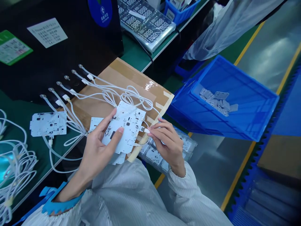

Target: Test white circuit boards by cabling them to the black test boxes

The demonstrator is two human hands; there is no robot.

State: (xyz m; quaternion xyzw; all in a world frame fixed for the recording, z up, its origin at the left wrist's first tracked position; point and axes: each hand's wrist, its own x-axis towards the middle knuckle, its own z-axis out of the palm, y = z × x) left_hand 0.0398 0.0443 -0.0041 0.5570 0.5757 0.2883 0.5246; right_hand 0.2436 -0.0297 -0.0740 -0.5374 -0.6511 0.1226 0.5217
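Observation:
My left hand grips a white circuit board by its left side, thumb lying on the face. Between the fingertips of my right hand is a white cable plug, held at the connector on the board's right edge. Whether the plug is fully seated I cannot tell. Beneath the held board, parts of other white boards stick out. They rest over a brown cardboard sheet. Another circuit board lies on the green bench to the left, with a cable plugged into its lower edge.
White cables run from a black box across the cardboard. A coiled cable bundle lies far left. To the right stands a blue bin holding several white pieces. Bagged display panels and a small blue basket sit at the back.

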